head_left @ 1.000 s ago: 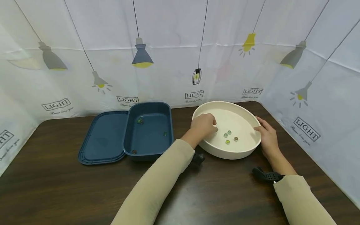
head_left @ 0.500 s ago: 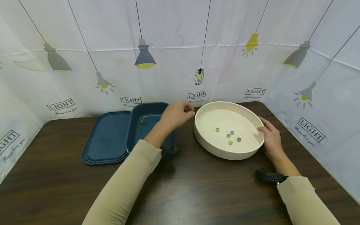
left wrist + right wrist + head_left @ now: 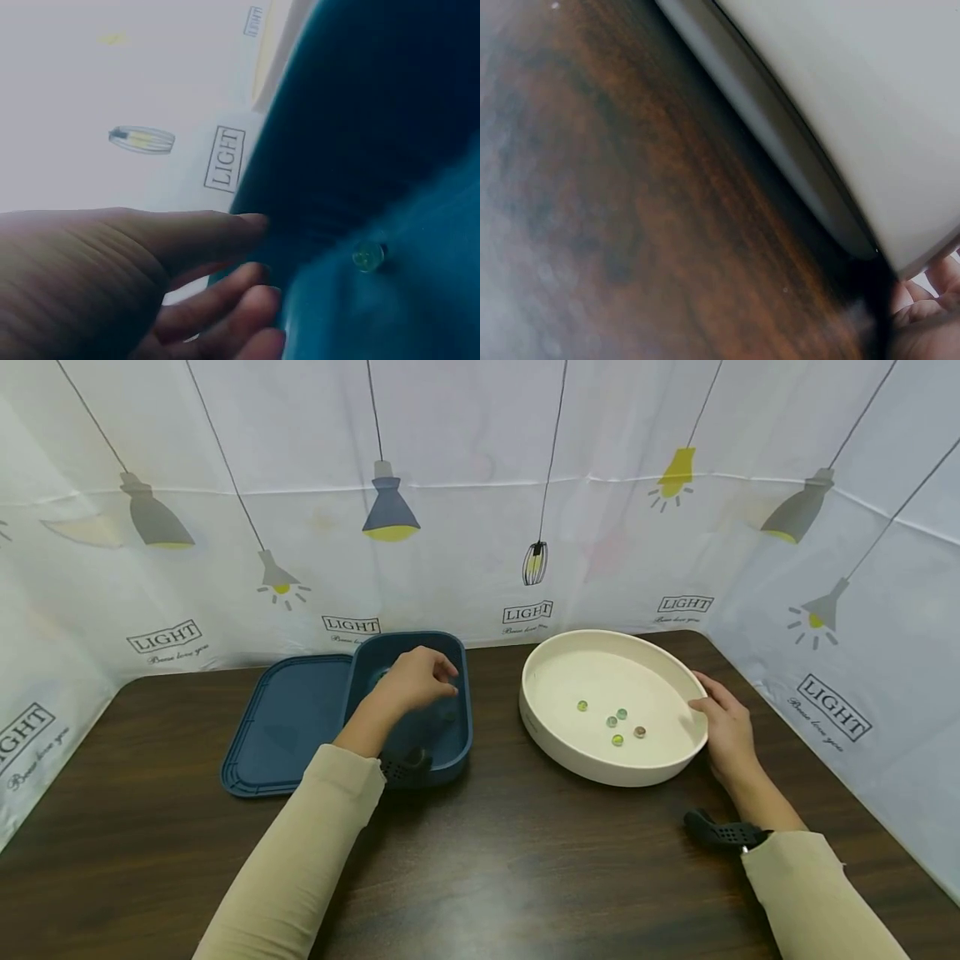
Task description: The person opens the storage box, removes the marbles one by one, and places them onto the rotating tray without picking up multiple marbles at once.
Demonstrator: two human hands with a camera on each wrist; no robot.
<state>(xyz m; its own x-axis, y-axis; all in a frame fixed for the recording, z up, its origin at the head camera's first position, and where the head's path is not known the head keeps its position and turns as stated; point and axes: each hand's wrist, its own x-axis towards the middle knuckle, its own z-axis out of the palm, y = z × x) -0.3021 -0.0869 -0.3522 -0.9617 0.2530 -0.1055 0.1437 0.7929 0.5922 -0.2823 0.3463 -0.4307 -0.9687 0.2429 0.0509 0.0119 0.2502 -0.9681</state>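
Note:
My left hand [image 3: 414, 683] hovers over the dark blue rectangular box [image 3: 462, 727], its fingers loosely bent. In the left wrist view the thumb and fingers [image 3: 247, 225] are apart, with nothing between them. A greenish glass marble [image 3: 367, 256] lies on the box floor beyond them; my hand and forearm hide part of the box. To the right, my right hand [image 3: 726, 731] grips the rim of a round cream tray [image 3: 547, 727], thumb inside and fingers outside. Several glass marbles lie loose in that tray, among them a yellow-green marble [image 3: 617, 740] and a brownish marble [image 3: 640, 732].
A flat blue lid [image 3: 281, 727] lies against the left side of the box. The dark wooden table [image 3: 480, 860] extends in front of both containers. White cloth printed with lamps [image 3: 465, 518] hangs along the back and right edges.
My left hand has moved left from inside the cream tray to over the blue box. One more marble now shows in the tray where that hand was. My right hand keeps its grip.

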